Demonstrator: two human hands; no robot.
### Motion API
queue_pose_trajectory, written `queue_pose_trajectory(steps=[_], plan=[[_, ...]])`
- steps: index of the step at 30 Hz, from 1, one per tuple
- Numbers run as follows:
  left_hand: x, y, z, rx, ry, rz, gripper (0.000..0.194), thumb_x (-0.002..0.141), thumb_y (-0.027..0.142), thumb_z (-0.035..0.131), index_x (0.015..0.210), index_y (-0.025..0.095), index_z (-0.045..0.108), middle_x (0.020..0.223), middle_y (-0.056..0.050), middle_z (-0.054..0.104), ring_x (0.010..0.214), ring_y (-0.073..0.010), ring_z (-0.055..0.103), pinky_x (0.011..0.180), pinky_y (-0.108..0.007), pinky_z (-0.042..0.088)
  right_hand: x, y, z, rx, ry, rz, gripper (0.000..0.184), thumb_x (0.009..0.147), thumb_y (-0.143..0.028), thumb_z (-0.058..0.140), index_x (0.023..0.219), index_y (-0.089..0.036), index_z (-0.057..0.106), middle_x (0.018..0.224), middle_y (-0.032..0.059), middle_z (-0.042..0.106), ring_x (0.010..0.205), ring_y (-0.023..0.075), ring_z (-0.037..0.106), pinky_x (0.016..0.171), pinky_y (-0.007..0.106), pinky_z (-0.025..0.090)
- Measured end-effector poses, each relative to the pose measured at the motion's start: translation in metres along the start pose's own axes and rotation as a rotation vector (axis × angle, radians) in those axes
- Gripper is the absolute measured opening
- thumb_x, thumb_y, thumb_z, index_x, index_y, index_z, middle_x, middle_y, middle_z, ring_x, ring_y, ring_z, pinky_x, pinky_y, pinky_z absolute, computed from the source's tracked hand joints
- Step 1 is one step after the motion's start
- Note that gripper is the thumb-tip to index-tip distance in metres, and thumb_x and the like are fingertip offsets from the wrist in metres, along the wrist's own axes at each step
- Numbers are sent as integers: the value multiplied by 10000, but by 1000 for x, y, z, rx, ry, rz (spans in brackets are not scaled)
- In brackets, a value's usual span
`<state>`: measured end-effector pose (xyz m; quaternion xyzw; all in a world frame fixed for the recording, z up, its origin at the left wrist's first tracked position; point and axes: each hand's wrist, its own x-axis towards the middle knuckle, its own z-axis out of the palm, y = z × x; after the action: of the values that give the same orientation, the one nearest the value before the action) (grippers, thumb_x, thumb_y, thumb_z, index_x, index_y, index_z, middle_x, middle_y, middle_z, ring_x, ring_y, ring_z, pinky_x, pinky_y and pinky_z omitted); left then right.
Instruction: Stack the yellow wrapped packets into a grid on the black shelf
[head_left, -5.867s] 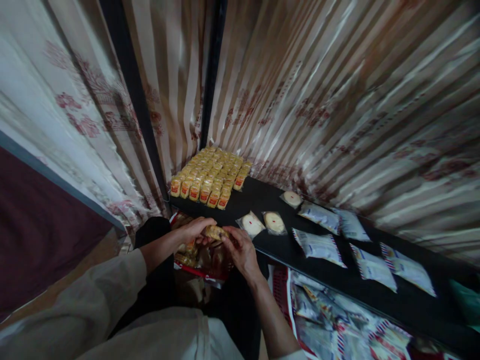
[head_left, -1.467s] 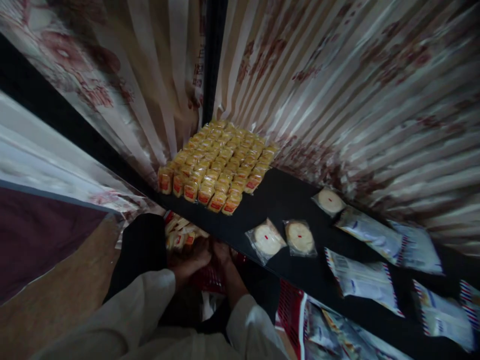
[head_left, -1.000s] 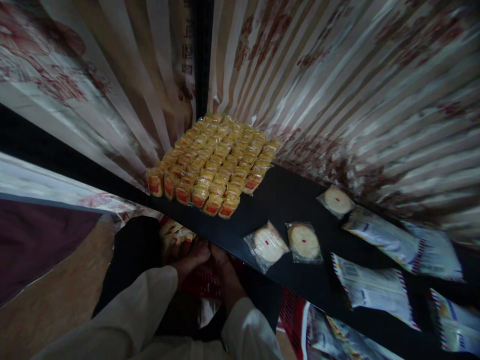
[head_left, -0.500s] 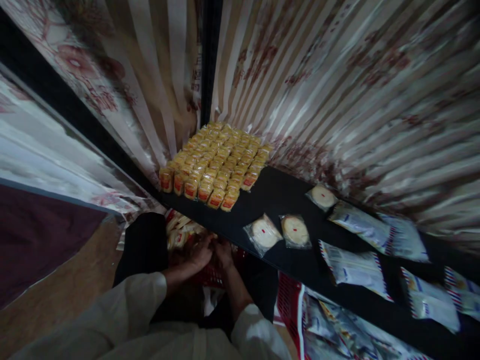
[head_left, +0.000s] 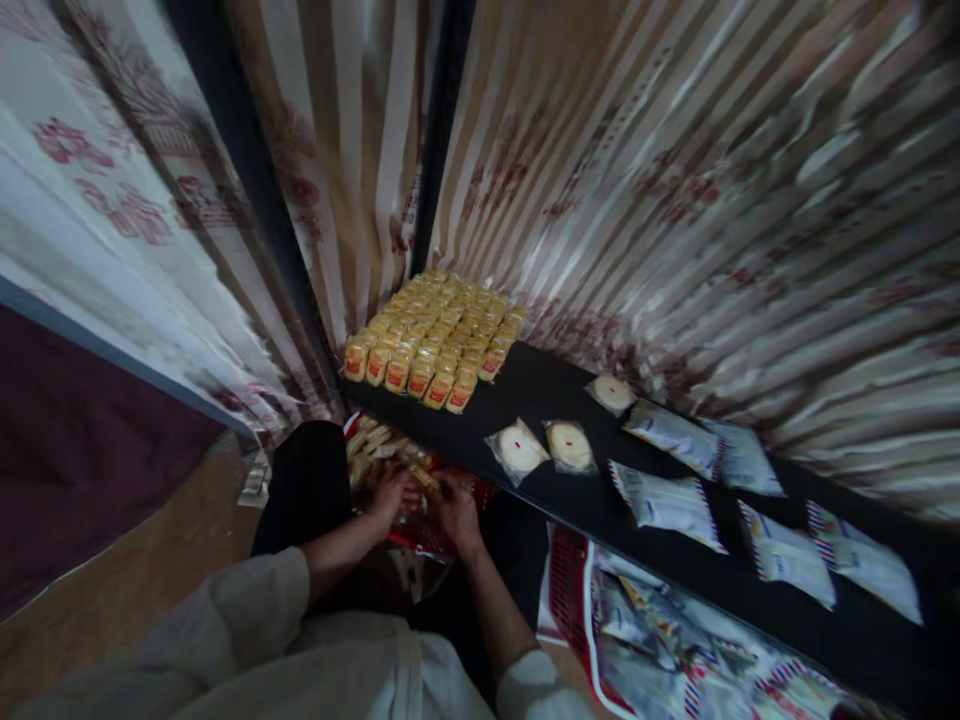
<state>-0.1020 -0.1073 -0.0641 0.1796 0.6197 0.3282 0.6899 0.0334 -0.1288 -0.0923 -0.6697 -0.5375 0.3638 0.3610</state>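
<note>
My left hand (head_left: 391,499) is low over a red basket (head_left: 425,548) on my lap, its fingers loosely bent and apart, with no object visible in them. Facing it, my right hand (head_left: 456,510) pinches a small yellow wrapped snack (head_left: 425,479) at its fingertips. Loose pale wrapped snacks (head_left: 369,445) fill the basket's left part, touching or close beside my left hand. On the black shelf (head_left: 525,375) just above, yellow packs with red labels (head_left: 431,335) stand in several tight rows.
Round flat wrapped cakes (head_left: 568,445) lie mid-shelf. To their right are several white-and-blue bags (head_left: 667,505). A second red basket (head_left: 568,580) below the shelf edge holds more bags. Striped curtain (head_left: 585,130) closes off the back, and a dark post (head_left: 442,140) stands at the corner.
My hands have drawn apart from being close together, and a yellow snack now shows between them. The camera view has turned, showing more of both baskets.
</note>
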Motion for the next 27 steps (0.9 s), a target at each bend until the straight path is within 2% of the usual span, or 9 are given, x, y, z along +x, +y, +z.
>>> queue_pose_trajectory(steps=[3, 7, 11, 16, 21, 27], plan=[[-9, 11, -9, -59, -70, -33, 217, 860, 331, 488, 812, 137, 570, 639, -39, 638, 584, -143, 637, 579, -242, 506, -10, -17, -7, -62, -19, -98, 245, 746, -242, 537, 956, -234, 662, 914, 34, 700, 863, 201, 635, 806, 337, 493], [-22, 19, -15, -155, -176, 6, 108, 756, 208, 615, 836, 145, 578, 738, -41, 677, 629, -140, 657, 591, -228, 503, -22, -38, -19, -149, 55, -277, 253, 730, -150, 523, 903, -238, 685, 943, 55, 692, 975, 217, 578, 894, 389, 446], [-40, 28, -14, -208, -238, 76, 203, 688, 107, 618, 887, 140, 601, 838, -64, 690, 739, -158, 664, 656, -250, 515, -29, -48, -26, -113, 120, -328, 260, 753, -151, 498, 921, -229, 680, 1062, 64, 659, 1061, 215, 543, 964, 424, 401], [-58, 37, -12, -142, -242, 168, 315, 634, 92, 626, 944, 143, 630, 892, -73, 685, 767, -166, 652, 647, -237, 496, -30, -50, -29, 122, 151, -177, 248, 772, -261, 533, 985, -205, 646, 1119, 84, 621, 1071, 204, 559, 977, 403, 415], [-64, 42, -9, -150, -245, 233, 351, 616, 97, 628, 963, 148, 642, 914, -71, 678, 825, -180, 641, 686, -247, 497, -23, -55, -32, 368, 223, 56, 427, 699, -342, 624, 1095, -187, 582, 1145, 97, 606, 1032, 214, 591, 914, 381, 468], [-66, 50, 0, -198, -270, 269, 389, 587, 110, 667, 972, 151, 626, 925, -65, 667, 837, -178, 629, 726, -267, 499, -21, -78, -39, 657, 207, 240, 583, 633, -392, 707, 1151, -208, 514, 947, 38, 658, 831, 176, 641, 742, 310, 516]])
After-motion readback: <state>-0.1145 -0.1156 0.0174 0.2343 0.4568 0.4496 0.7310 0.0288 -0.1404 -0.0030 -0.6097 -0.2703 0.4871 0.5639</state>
